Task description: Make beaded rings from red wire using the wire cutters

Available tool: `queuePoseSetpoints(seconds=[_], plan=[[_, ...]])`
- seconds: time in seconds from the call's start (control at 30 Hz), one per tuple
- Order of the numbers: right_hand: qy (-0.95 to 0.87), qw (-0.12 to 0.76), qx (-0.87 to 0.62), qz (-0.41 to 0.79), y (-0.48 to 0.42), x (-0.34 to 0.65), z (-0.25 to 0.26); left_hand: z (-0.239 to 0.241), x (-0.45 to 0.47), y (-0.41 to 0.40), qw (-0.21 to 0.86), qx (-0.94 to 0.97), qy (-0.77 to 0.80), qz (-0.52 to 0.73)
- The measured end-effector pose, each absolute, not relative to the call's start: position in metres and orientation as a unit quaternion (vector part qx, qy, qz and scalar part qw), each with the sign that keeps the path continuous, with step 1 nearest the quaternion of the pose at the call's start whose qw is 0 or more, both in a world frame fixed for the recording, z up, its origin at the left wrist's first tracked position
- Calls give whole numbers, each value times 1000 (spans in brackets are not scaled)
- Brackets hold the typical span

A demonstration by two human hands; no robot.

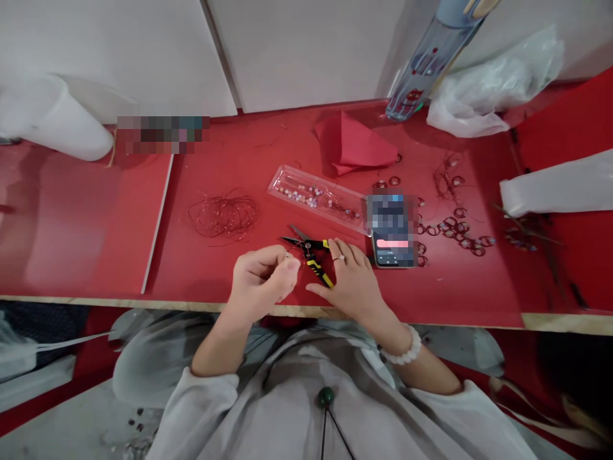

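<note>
My left hand [263, 281] is closed in a pinch near the table's front edge. A small pale bead [287, 255] shows between thumb and forefinger; any wire with it is too fine to make out. My right hand [352, 275] is open, thumb apart from the fingers, reaching over the handles of black-and-yellow pliers [313, 265]. Its fingertips meet the upper handle, and the plier jaws are parted, pointing left. Behind them lies a clear plastic tray [287, 172] with pale beads and thin wire pieces. A loose coil of dark red wire [225, 216] rests left of the pliers.
Right of the tray are a phone [395, 246] and several wire rings with beads [462, 233]. Farther back are folded red paper [352, 144], a clear bottle [426, 64] and a plastic bag [488, 96]. A white cup [71, 121] lies tilted at left.
</note>
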State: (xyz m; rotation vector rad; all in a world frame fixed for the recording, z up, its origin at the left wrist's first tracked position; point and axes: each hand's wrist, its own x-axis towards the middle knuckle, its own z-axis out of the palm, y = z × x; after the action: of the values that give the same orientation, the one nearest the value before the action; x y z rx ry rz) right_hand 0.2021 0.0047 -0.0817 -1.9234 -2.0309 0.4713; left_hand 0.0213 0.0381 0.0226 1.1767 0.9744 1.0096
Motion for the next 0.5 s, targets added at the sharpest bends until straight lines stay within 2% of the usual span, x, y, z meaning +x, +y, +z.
queuePoseSetpoints(seconds=[0.13,0.27,0.37,0.5], plan=[[-698,110,-692,148,4,191,-81,34,23,35,614,498,425,441],[-686,120,-696,173,10,196,-77,41,22,33,613,479,432,456],[-652,177,-684,273,10,209,-75,45,21,34,613,475,437,455],[-586,312,-592,458,-8,228,-72,49,21,36,616,456,430,477]])
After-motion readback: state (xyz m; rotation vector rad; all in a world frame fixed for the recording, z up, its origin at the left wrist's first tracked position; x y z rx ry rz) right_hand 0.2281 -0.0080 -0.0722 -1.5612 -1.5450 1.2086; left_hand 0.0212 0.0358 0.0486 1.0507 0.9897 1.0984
